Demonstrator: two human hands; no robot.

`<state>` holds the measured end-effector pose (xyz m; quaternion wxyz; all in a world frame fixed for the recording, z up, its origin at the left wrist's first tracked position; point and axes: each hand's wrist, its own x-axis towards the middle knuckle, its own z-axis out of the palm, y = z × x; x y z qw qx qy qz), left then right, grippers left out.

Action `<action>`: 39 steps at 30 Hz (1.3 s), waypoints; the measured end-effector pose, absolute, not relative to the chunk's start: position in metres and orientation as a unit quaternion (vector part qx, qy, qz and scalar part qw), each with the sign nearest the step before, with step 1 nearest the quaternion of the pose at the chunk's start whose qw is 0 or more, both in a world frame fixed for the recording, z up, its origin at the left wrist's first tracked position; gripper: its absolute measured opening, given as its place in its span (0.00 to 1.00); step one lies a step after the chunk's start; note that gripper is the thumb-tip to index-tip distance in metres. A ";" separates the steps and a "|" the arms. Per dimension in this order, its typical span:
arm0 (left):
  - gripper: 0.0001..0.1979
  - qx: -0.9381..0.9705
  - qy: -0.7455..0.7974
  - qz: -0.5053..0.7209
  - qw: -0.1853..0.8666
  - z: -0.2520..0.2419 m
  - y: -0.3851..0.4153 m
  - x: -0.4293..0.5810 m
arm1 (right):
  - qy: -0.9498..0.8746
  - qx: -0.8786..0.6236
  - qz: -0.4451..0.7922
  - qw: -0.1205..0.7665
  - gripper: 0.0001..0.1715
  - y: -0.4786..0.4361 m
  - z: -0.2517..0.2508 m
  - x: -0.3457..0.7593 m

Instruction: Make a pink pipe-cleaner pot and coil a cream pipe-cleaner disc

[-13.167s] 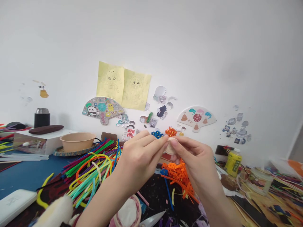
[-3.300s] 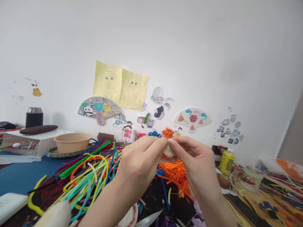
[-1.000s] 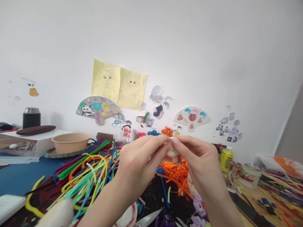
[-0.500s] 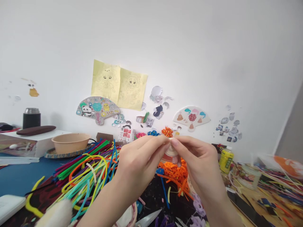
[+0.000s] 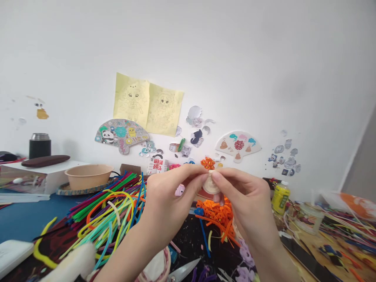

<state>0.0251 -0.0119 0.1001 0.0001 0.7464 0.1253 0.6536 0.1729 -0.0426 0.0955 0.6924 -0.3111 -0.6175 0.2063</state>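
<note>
Between both hands, over the middle of the table, is a small round cream-coloured piece [image 5: 210,186]; its exact kind is hard to make out. My left hand [image 5: 173,192] pinches its upper left edge with thumb and index finger. From the other side my right hand [image 5: 248,196] grips the same piece, thumb in front and fingers curled behind it. Just beyond stands an orange flower [image 5: 208,163]. Orange pipe-cleaner pieces [image 5: 219,215] lie below the hands, and a large bundle of coloured pipe cleaners [image 5: 111,219] spreads to the left of my left wrist.
Scissors [image 5: 185,271] lie near the front, beside lilac pipe-cleaner flowers [image 5: 246,260]. At left are a tan bowl [image 5: 88,176] and a black flask [image 5: 40,147]. A yellow bottle [image 5: 281,198] and a dark phone [image 5: 304,256] are on the right. Behind rises a white wall.
The left fingers have lifted and turned slightly, so more of the cream piece shows. A pink thing with a dark dot now appears under my left hand. The white form at lower left has shifted.
</note>
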 end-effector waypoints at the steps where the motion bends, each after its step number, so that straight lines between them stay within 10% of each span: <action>1: 0.05 0.746 0.128 0.653 0.017 0.101 -0.012 0.025 | -0.618 -0.312 0.208 0.691 0.04 -0.043 0.096 0.173; 12: 0.20 0.828 0.182 0.525 0.074 0.108 -0.004 0.010 | -0.618 -0.370 0.188 0.668 0.09 -0.042 0.101 0.185; 18: 0.04 0.803 0.147 0.536 0.213 0.106 -0.004 0.017 | -0.636 -0.387 0.221 0.630 0.10 -0.041 0.101 0.190; 39: 0.09 0.732 0.167 0.509 0.420 0.107 0.001 0.013 | -0.682 -0.363 0.321 0.547 0.10 -0.041 0.104 0.196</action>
